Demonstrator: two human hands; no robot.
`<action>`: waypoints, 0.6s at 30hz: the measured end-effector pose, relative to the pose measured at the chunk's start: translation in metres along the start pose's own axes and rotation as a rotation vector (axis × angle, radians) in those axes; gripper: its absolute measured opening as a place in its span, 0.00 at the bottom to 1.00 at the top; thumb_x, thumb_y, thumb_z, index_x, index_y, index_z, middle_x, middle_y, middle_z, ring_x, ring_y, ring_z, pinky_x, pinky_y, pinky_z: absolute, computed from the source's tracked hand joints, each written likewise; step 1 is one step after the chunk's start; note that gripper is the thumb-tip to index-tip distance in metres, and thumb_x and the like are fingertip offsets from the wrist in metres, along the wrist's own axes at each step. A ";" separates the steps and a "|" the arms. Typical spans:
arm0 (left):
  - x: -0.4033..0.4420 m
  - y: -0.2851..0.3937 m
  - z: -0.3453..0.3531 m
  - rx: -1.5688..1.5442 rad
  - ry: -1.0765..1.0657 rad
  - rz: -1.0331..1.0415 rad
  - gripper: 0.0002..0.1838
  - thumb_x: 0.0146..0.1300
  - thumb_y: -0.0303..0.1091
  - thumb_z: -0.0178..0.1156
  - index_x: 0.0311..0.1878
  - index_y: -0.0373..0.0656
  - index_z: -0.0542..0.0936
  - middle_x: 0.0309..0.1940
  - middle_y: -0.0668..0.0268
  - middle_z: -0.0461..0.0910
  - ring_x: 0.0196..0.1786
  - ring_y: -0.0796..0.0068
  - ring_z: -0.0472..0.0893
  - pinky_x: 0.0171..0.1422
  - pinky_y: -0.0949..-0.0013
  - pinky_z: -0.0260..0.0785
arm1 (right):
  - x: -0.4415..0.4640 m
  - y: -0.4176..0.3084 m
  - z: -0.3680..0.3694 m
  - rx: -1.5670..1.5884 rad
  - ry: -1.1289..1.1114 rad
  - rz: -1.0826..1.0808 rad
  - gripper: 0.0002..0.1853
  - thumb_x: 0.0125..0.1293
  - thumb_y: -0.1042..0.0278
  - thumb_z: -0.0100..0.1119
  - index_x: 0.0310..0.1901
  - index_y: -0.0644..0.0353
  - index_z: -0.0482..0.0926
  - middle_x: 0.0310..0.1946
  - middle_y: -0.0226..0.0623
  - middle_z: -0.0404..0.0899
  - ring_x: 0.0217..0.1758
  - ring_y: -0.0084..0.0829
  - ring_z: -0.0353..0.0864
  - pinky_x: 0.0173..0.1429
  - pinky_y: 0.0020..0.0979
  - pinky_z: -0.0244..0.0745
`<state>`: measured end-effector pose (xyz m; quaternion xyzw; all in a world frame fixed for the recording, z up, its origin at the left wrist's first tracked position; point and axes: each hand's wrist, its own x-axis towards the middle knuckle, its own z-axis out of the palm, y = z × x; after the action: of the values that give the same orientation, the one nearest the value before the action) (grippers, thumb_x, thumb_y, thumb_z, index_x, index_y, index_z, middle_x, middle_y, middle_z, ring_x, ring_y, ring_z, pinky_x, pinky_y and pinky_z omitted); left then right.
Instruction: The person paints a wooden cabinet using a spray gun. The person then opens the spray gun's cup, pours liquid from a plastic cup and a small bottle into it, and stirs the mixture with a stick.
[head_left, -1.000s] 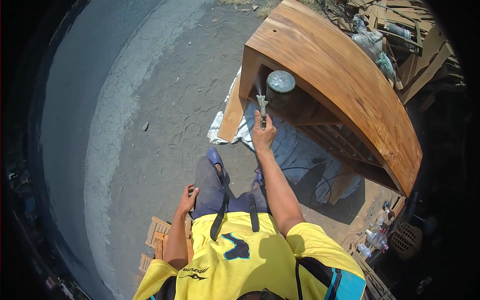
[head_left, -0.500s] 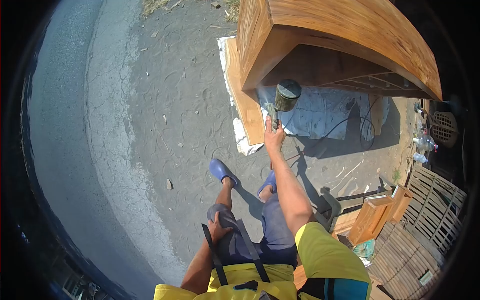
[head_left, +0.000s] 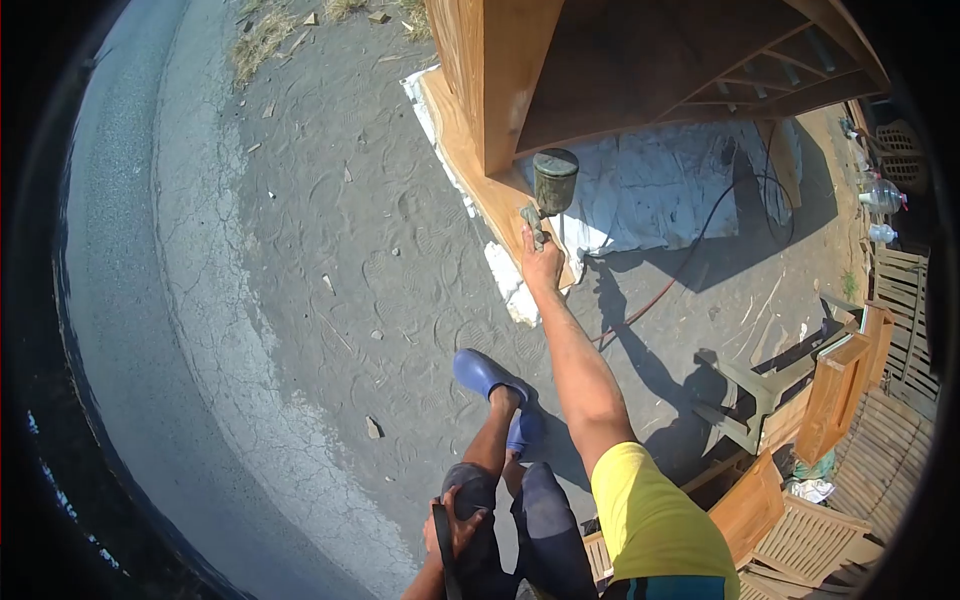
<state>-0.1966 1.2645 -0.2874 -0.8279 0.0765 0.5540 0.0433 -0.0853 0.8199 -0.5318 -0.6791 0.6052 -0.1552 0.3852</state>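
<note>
My right hand (head_left: pixel 541 265) is closed around a spray gun (head_left: pixel 532 226), with its dark, stained paint cup (head_left: pixel 555 182) on top. The gun is held out near the base of a large wooden furniture piece (head_left: pixel 510 90), whose dark underside faces me. That piece's corner stands over a light wooden board (head_left: pixel 506 200) on a white sheet (head_left: pixel 650 200). Whether spray leaves the nozzle, I cannot tell. My left hand (head_left: pixel 460 522) lies on my left knee, fingers spread, holding nothing. A dark strap (head_left: pixel 443 550) hangs in front of it.
A dark red hose (head_left: pixel 680 278) curves over the ground. To the right are an upturned chair (head_left: pixel 750 400), wooden drawers (head_left: pixel 832 395), bamboo slats (head_left: pixel 880 440) and plastic bottles (head_left: pixel 880 197). Paved road (head_left: pixel 120 300) runs along the left, beside sandy ground with small debris.
My view has shifted toward the furniture, which shows more of its underside. The spray gun is lower against it, over the board. My feet have come closer together; my left hand stays on the knee.
</note>
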 end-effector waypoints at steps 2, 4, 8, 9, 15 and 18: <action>-0.003 -0.015 0.006 0.009 0.006 0.018 0.49 0.56 0.66 0.73 0.79 0.62 0.67 0.70 0.40 0.72 0.66 0.35 0.80 0.70 0.42 0.74 | -0.017 -0.013 -0.019 0.044 -0.013 -0.043 0.29 0.76 0.39 0.61 0.40 0.65 0.84 0.31 0.56 0.87 0.39 0.60 0.87 0.46 0.52 0.78; -0.009 -0.021 0.007 -0.028 0.042 0.047 0.49 0.55 0.66 0.73 0.78 0.60 0.68 0.67 0.39 0.74 0.67 0.36 0.80 0.69 0.42 0.75 | -0.036 -0.035 -0.046 0.083 0.022 -0.095 0.28 0.76 0.41 0.62 0.41 0.65 0.83 0.31 0.55 0.87 0.39 0.59 0.87 0.46 0.51 0.78; -0.041 -0.037 -0.021 -0.057 0.125 0.054 0.49 0.54 0.64 0.75 0.77 0.58 0.69 0.66 0.39 0.75 0.66 0.36 0.80 0.68 0.43 0.75 | -0.088 -0.115 -0.133 0.192 0.081 -0.244 0.24 0.78 0.46 0.62 0.42 0.66 0.83 0.34 0.54 0.87 0.39 0.57 0.87 0.46 0.49 0.79; -0.050 -0.048 -0.035 -0.097 0.160 0.066 0.49 0.53 0.62 0.76 0.77 0.58 0.70 0.66 0.39 0.75 0.65 0.36 0.81 0.69 0.43 0.75 | -0.099 -0.134 -0.155 0.236 0.094 -0.295 0.23 0.78 0.48 0.62 0.42 0.66 0.83 0.33 0.53 0.86 0.37 0.56 0.86 0.45 0.47 0.78; -0.047 -0.102 -0.036 0.064 0.115 0.000 0.53 0.51 0.57 0.79 0.79 0.57 0.66 0.70 0.38 0.65 0.71 0.32 0.73 0.69 0.42 0.75 | -0.134 -0.240 -0.251 0.157 0.240 -0.551 0.21 0.78 0.51 0.66 0.38 0.65 0.79 0.23 0.35 0.77 0.24 0.32 0.79 0.29 0.36 0.72; -0.022 -0.126 -0.020 0.249 0.078 -0.094 0.52 0.51 0.55 0.80 0.78 0.57 0.66 0.67 0.42 0.66 0.68 0.36 0.75 0.68 0.44 0.76 | -0.131 -0.282 -0.261 0.262 0.456 -0.787 0.19 0.78 0.53 0.67 0.39 0.65 0.80 0.23 0.34 0.78 0.24 0.31 0.80 0.30 0.36 0.73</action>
<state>-0.1642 1.3870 -0.2609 -0.8396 0.1072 0.5051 0.1686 -0.0925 0.8475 -0.1271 -0.7513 0.3464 -0.5093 0.2368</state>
